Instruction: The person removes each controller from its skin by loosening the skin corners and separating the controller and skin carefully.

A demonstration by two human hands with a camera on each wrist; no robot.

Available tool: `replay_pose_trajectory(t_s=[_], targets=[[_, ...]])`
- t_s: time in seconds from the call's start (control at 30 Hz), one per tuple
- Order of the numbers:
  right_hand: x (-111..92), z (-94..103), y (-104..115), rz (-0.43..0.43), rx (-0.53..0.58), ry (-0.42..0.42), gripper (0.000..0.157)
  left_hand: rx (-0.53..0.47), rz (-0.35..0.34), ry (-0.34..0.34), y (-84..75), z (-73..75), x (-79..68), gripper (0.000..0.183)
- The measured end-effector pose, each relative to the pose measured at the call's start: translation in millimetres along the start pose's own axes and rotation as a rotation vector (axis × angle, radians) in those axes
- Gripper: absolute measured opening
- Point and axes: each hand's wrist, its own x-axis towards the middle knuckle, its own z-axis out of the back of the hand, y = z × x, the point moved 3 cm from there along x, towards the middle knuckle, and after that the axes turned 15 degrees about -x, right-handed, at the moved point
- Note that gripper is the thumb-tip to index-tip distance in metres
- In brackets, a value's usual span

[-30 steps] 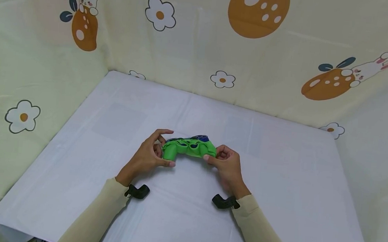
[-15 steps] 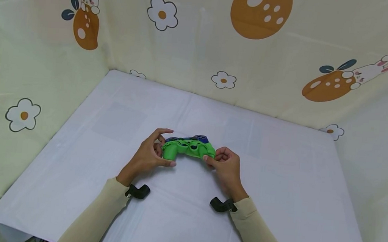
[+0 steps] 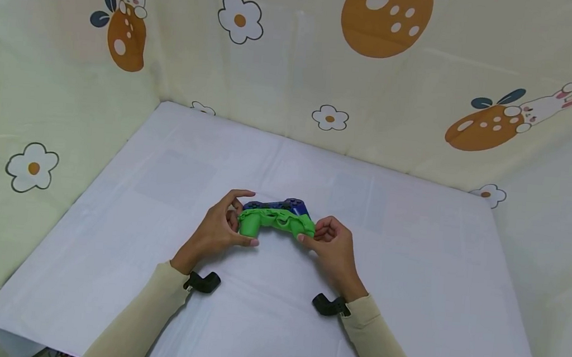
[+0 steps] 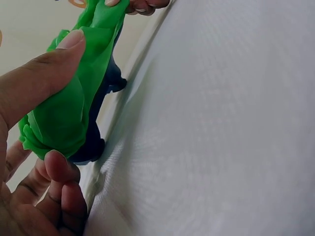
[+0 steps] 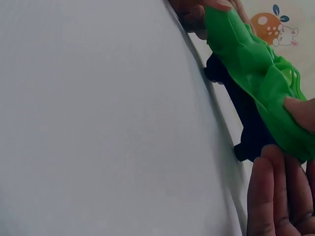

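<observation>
Controller (image 3: 300, 206) in green cover (image 3: 249, 224) is gripped at its ends by left hand (image 3: 218, 227) and right hand (image 3: 336, 247); its blue underside (image 4: 101, 114) is revealed only by wrist views. White table (image 3: 409, 278) is seen below, rabbit-printed curtain (image 3: 290, 67) behind.

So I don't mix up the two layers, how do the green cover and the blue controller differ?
The cover is bright green; the controller is dark blue. The cover looks creased and bunched, while the controller looks rigid. In the head view, the cover shows on the near side, the controller on the far side. Both are between the left hand and the right hand.
</observation>
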Motion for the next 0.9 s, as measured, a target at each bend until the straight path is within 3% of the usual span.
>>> replay_pose_trajectory(t_s=[0.33, 0.57, 0.63, 0.77, 0.9], targets=[[-1, 5.1, -3, 0.061, -0.001, 0.043, 0.035, -0.013, -0.003, 0.002, -1.5, 1.2, -1.9, 0.106], [-4, -1.0, 5, 0.081, -0.045, 0.107, 0.034, 0.095, -0.048, 0.021, -0.4, -3.5, 0.7, 0.107], [-5, -0.7, 6, 0.097, -0.043, 0.112, 0.036, 0.083, -0.046, 0.016, -0.4, -3.0, 0.6, 0.106], [-2, 4.0, 6, 0.127, -0.043, 0.102, 0.041, 0.052, -0.034, 0.011, -0.4, -1.2, -0.5, 0.105], [6, 9.8, 4, 0.133, -0.082, 0.037, 0.034, 0.024, -0.030, -0.002, -1.6, 0.2, -1.7, 0.104]])
